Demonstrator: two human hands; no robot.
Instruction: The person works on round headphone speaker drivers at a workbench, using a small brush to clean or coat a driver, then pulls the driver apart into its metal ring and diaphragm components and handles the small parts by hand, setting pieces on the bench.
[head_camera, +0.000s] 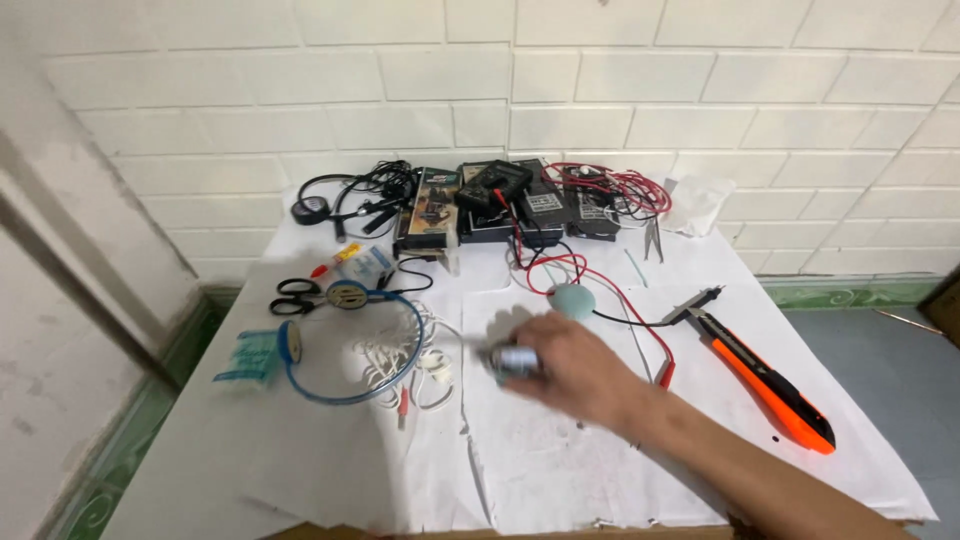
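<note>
My right hand reaches in from the lower right over the white sheets on the table, blurred by motion. Its fingers are closed on a small silvery cylindrical part. Just beyond the hand lies a small pale teal rounded object with red and black leads running past it. Left of the hand sits a blue headband with white cords tangled inside it. My left hand is out of sight.
An orange and black utility knife lies at the right. Black multimeters and boxes line the back by the white brick wall, with black tape, scissors, pliers and a teal packet.
</note>
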